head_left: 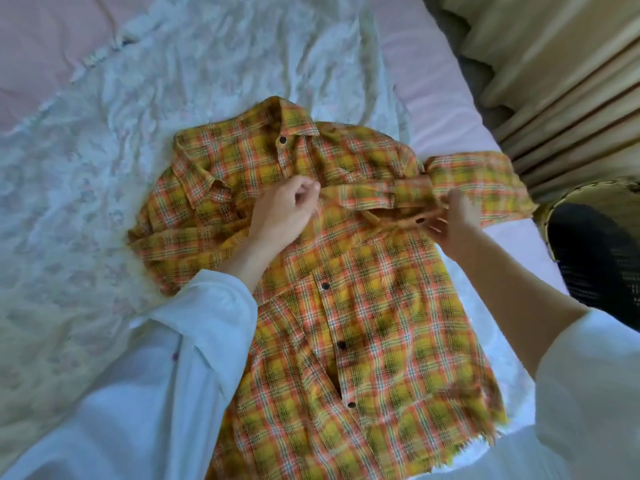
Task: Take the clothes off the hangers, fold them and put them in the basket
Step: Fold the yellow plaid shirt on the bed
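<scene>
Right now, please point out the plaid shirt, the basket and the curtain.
plaid shirt [363,306]: head view, on its front panel beside the buttons.
basket [550,216]: head view, on its woven rim at the right edge.
curtain [561,81]: head view, on its beige folds, upper right.

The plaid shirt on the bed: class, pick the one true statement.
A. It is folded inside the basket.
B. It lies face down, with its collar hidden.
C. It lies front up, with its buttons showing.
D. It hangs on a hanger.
C: the plaid shirt lies flat on the bed with its dark buttons and collar facing up, and the basket stands apart at the right.
</scene>
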{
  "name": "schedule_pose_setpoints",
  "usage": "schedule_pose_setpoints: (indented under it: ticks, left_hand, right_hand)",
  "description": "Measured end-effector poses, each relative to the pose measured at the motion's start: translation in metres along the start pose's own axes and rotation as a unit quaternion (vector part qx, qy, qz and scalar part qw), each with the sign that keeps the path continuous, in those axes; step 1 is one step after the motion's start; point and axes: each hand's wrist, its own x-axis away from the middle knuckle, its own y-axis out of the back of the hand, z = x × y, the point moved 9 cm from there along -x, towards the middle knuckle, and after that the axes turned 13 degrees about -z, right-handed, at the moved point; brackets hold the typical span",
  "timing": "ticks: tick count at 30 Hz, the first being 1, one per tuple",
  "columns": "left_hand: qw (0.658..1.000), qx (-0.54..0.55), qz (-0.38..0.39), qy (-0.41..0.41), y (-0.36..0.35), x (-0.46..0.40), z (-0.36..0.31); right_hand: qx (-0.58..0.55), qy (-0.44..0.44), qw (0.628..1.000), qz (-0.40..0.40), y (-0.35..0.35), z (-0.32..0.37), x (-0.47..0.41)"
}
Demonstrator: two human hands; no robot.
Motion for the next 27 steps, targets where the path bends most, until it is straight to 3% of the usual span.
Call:
schedule_pose_setpoints:
  ticks: [2, 5, 9, 14, 17, 19, 21, 24, 27]
  left_hand:
    - [0.998, -0.032, -0.008, 0.051, 0.002, 0.002, 0.023]
    - [0.982, -0.121, -0.095, 0.109, 0.028, 0.004, 0.064]
    - [0.953, -0.150, -0.190, 0.182, 0.068, 0.002, 0.101]
    - [0.942, -0.190, -0.112, 0.254, 0.062, -0.023, 0.131]
    - [0.926, -0.235, -0.070, 0.288, 0.055, -0.035, 0.142]
    - [0.918, -0.294, -0.070, 0.257, 0.055, -0.044, 0.145]
    - [0.928, -0.287, -0.092, 0.218, 0.055, -0.053, 0.143]
    - [0.962, -0.083, -0.138, 0.220, 0.053, -0.064, 0.129]
    - [0.922, 0.184, -0.176, 0.291, 0.048, -0.074, 0.123]
  right_hand:
    - [0.111, 0.111, 0.986, -0.059, 0.011, 0.001, 0.003]
    - [0.252, 0.347, 0.900, -0.077, 0.000, 0.011, 0.034]
    - [0.308, 0.512, 0.800, 0.052, -0.063, 0.008, 0.087]
    - [0.391, 0.626, 0.655, 0.160, -0.129, -0.021, 0.137]
    - [0.384, 0.665, 0.612, 0.190, -0.140, -0.041, 0.152]
    - [0.315, 0.698, 0.616, 0.184, -0.132, -0.039, 0.166]
    - [0.259, 0.699, 0.632, 0.213, -0.121, -0.045, 0.176]
    - [0.361, 0.574, 0.651, 0.341, -0.122, -0.082, 0.170]
    - [0.528, 0.425, 0.621, 0.395, -0.118, -0.133, 0.148]
